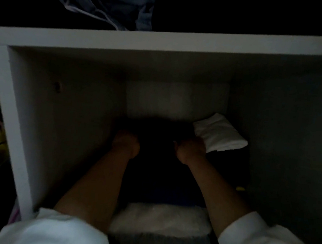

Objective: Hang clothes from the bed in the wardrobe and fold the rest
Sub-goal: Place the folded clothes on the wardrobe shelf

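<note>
Both hands, left hand [126, 143] and right hand [192, 150], curl onto dark clothing [151, 172] directly ahead; folded white garment [219, 136] touches the right

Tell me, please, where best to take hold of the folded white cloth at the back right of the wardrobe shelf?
Probably by the near rounded end of the folded white cloth, coming from the front; it lies on top of dark fabric with that end towards the opening, beside the right hand.
</note>
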Demonstrator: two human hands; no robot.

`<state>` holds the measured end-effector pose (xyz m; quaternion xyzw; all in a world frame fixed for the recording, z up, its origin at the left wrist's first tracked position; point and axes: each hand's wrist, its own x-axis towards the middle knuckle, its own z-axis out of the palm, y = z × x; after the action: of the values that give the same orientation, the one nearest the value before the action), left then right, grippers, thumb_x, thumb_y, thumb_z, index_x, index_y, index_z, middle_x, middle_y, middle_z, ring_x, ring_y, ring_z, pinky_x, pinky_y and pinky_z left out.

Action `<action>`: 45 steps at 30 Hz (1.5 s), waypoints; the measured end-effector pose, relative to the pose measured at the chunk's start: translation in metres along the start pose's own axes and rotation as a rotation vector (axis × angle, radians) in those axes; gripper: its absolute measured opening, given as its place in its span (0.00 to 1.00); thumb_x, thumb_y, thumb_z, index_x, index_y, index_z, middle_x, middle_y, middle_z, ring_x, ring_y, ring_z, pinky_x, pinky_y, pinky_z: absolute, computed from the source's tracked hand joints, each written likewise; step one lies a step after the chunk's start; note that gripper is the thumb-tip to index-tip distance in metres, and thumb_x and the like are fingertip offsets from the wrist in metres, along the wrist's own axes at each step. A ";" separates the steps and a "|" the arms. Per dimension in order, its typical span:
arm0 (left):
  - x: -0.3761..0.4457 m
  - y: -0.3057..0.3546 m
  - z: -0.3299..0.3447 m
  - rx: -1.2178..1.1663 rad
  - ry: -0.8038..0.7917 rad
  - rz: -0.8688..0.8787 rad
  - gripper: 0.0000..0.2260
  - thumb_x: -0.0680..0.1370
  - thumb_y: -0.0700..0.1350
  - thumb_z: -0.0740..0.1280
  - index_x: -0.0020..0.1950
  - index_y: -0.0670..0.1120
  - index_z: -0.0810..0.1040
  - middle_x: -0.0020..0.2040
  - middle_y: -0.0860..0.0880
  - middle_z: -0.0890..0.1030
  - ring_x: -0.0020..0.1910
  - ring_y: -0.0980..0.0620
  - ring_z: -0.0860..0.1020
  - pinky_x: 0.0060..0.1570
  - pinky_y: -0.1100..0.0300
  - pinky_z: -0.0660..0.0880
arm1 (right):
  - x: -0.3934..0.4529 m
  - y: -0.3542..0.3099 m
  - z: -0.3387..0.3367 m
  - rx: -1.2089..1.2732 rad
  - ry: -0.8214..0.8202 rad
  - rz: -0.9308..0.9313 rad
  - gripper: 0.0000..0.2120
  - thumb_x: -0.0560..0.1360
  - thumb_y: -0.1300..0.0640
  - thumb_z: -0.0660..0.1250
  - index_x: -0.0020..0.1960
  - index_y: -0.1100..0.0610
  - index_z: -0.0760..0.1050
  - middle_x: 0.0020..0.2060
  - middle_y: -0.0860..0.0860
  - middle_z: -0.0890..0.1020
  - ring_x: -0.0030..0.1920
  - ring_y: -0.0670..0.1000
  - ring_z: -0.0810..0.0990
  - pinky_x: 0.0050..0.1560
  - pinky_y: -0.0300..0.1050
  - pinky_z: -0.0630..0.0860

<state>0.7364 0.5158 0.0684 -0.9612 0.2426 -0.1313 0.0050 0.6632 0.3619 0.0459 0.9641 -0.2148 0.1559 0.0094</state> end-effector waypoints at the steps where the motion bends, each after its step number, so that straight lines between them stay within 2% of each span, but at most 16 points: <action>1: 0.001 0.000 -0.003 -0.022 -0.051 0.012 0.19 0.83 0.42 0.52 0.73 0.40 0.59 0.74 0.40 0.60 0.73 0.43 0.59 0.70 0.53 0.55 | -0.001 0.000 -0.002 -0.035 -0.028 0.015 0.24 0.82 0.48 0.42 0.74 0.56 0.58 0.73 0.55 0.62 0.72 0.56 0.60 0.71 0.52 0.52; 4: -0.003 0.000 -0.009 -0.045 -0.105 0.032 0.18 0.83 0.42 0.53 0.73 0.40 0.61 0.73 0.41 0.61 0.72 0.43 0.61 0.69 0.54 0.56 | -0.008 -0.001 -0.009 -0.112 -0.065 0.052 0.23 0.82 0.48 0.42 0.76 0.53 0.49 0.75 0.53 0.54 0.74 0.55 0.52 0.72 0.59 0.42; 8: -0.023 -0.003 0.000 0.190 0.135 0.103 0.19 0.81 0.40 0.51 0.72 0.41 0.61 0.72 0.42 0.63 0.71 0.46 0.61 0.70 0.52 0.56 | -0.026 -0.003 -0.012 -0.093 -0.059 0.059 0.23 0.82 0.51 0.47 0.76 0.54 0.50 0.75 0.54 0.55 0.74 0.56 0.52 0.71 0.62 0.42; 11: -0.055 -0.002 0.005 0.253 0.176 0.109 0.21 0.79 0.40 0.53 0.73 0.41 0.58 0.73 0.41 0.60 0.73 0.45 0.57 0.69 0.49 0.56 | -0.055 -0.007 -0.011 -0.090 -0.027 0.049 0.25 0.82 0.50 0.48 0.76 0.54 0.48 0.75 0.55 0.52 0.75 0.55 0.49 0.70 0.64 0.41; 14: -0.091 0.003 0.001 0.234 0.205 0.155 0.21 0.77 0.39 0.57 0.71 0.41 0.60 0.71 0.41 0.63 0.70 0.44 0.61 0.66 0.51 0.60 | -0.093 -0.012 -0.019 -0.060 -0.006 0.033 0.24 0.81 0.49 0.48 0.75 0.54 0.52 0.74 0.55 0.54 0.74 0.56 0.53 0.71 0.63 0.47; 17: -0.133 0.005 -0.010 0.215 0.188 0.206 0.20 0.76 0.40 0.60 0.68 0.42 0.65 0.67 0.42 0.67 0.67 0.44 0.64 0.62 0.51 0.64 | -0.147 -0.017 -0.031 -0.002 0.029 0.010 0.20 0.81 0.51 0.51 0.70 0.56 0.64 0.70 0.56 0.64 0.69 0.57 0.62 0.69 0.58 0.58; 19: -0.174 0.011 -0.016 0.189 0.170 0.272 0.19 0.77 0.43 0.61 0.68 0.44 0.66 0.66 0.43 0.68 0.66 0.44 0.66 0.61 0.52 0.65 | -0.191 -0.018 -0.045 0.005 0.014 0.010 0.18 0.80 0.52 0.53 0.65 0.59 0.69 0.65 0.57 0.69 0.65 0.58 0.66 0.65 0.55 0.64; 23: -0.258 0.038 -0.029 0.216 0.089 0.417 0.18 0.78 0.43 0.59 0.68 0.45 0.67 0.66 0.44 0.70 0.65 0.44 0.68 0.58 0.55 0.67 | -0.284 -0.003 -0.069 0.071 0.016 0.059 0.18 0.78 0.53 0.58 0.64 0.59 0.70 0.64 0.57 0.70 0.63 0.59 0.70 0.59 0.49 0.72; 25: -0.291 0.058 -0.036 0.211 0.040 0.464 0.17 0.78 0.44 0.59 0.67 0.45 0.70 0.65 0.44 0.72 0.64 0.45 0.70 0.57 0.55 0.68 | -0.331 0.012 -0.085 0.097 0.043 0.063 0.19 0.77 0.54 0.59 0.66 0.59 0.69 0.64 0.58 0.71 0.62 0.59 0.72 0.57 0.47 0.72; 27: -0.325 0.085 -0.044 0.177 0.008 0.527 0.16 0.79 0.44 0.58 0.65 0.45 0.72 0.64 0.43 0.74 0.63 0.44 0.72 0.56 0.55 0.70 | -0.378 0.031 -0.100 0.146 0.067 0.061 0.22 0.77 0.56 0.60 0.70 0.58 0.65 0.66 0.58 0.69 0.64 0.58 0.71 0.60 0.46 0.70; 29: -0.365 0.131 -0.058 0.156 0.021 0.620 0.14 0.79 0.45 0.57 0.62 0.44 0.74 0.63 0.43 0.75 0.62 0.43 0.73 0.57 0.54 0.70 | -0.437 0.069 -0.115 0.189 0.103 0.089 0.23 0.76 0.60 0.61 0.71 0.59 0.63 0.67 0.57 0.69 0.65 0.56 0.70 0.63 0.44 0.66; 31: -0.388 0.164 -0.077 0.160 0.075 0.646 0.14 0.79 0.45 0.58 0.62 0.43 0.75 0.63 0.43 0.75 0.62 0.43 0.74 0.58 0.53 0.70 | -0.479 0.106 -0.128 0.213 0.140 0.133 0.22 0.76 0.62 0.61 0.70 0.61 0.64 0.66 0.58 0.70 0.64 0.57 0.71 0.62 0.41 0.63; 33: -0.422 0.224 -0.098 0.147 0.141 0.713 0.15 0.78 0.42 0.57 0.62 0.43 0.74 0.63 0.44 0.76 0.62 0.44 0.74 0.57 0.54 0.71 | -0.540 0.165 -0.145 0.175 0.170 0.260 0.21 0.76 0.62 0.61 0.69 0.62 0.65 0.65 0.58 0.72 0.62 0.56 0.73 0.59 0.39 0.63; 36: -0.473 0.324 -0.122 0.099 0.207 0.860 0.15 0.78 0.40 0.57 0.63 0.43 0.74 0.62 0.44 0.76 0.61 0.44 0.75 0.56 0.55 0.72 | -0.622 0.257 -0.172 0.092 0.215 0.444 0.21 0.76 0.60 0.62 0.68 0.59 0.67 0.64 0.57 0.73 0.62 0.55 0.73 0.60 0.42 0.65; 41: -0.579 0.503 -0.161 -0.181 0.151 1.107 0.12 0.77 0.43 0.58 0.58 0.44 0.75 0.59 0.43 0.76 0.58 0.43 0.75 0.48 0.59 0.70 | -0.755 0.382 -0.228 -0.048 0.209 0.653 0.18 0.76 0.60 0.62 0.65 0.58 0.71 0.59 0.58 0.77 0.58 0.56 0.76 0.53 0.44 0.69; 45: -0.671 0.625 -0.191 -0.319 0.098 1.266 0.14 0.78 0.45 0.59 0.61 0.44 0.73 0.62 0.44 0.74 0.60 0.45 0.74 0.50 0.58 0.70 | -0.853 0.468 -0.270 -0.113 0.205 0.801 0.16 0.76 0.60 0.62 0.62 0.61 0.74 0.56 0.59 0.79 0.57 0.58 0.77 0.55 0.46 0.71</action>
<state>-0.1720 0.2888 0.0390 -0.6143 0.7782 -0.1089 -0.0722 -0.3450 0.3110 0.0198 0.7818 -0.5789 0.2305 0.0222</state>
